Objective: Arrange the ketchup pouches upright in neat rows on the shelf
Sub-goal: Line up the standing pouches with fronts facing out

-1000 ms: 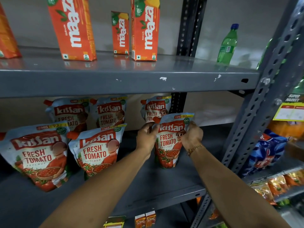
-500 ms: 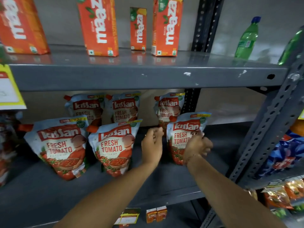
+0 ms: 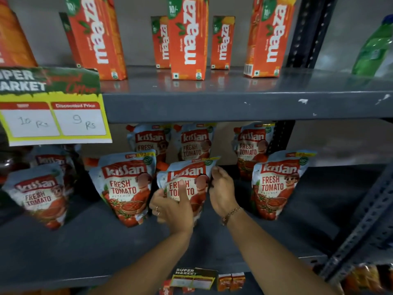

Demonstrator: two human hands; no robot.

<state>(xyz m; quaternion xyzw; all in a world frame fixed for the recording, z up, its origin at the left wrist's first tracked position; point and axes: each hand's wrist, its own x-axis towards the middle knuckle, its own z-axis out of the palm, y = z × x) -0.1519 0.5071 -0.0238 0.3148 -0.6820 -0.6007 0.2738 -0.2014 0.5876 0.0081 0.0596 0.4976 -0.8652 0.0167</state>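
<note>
Your left hand [image 3: 170, 206] has its grip pinched on the middle ketchup pouch [image 3: 189, 179], thumb pressed across the printed front and fingers tucked behind its left edge. Your right hand [image 3: 222, 190] cups the pouch's right edge, fingers curled at the top corner. That pouch stands upright on the grey shelf [image 3: 85, 248], near row, between the left neighbour pouch [image 3: 125, 184] and the right neighbour pouch [image 3: 276, 184].
</note>
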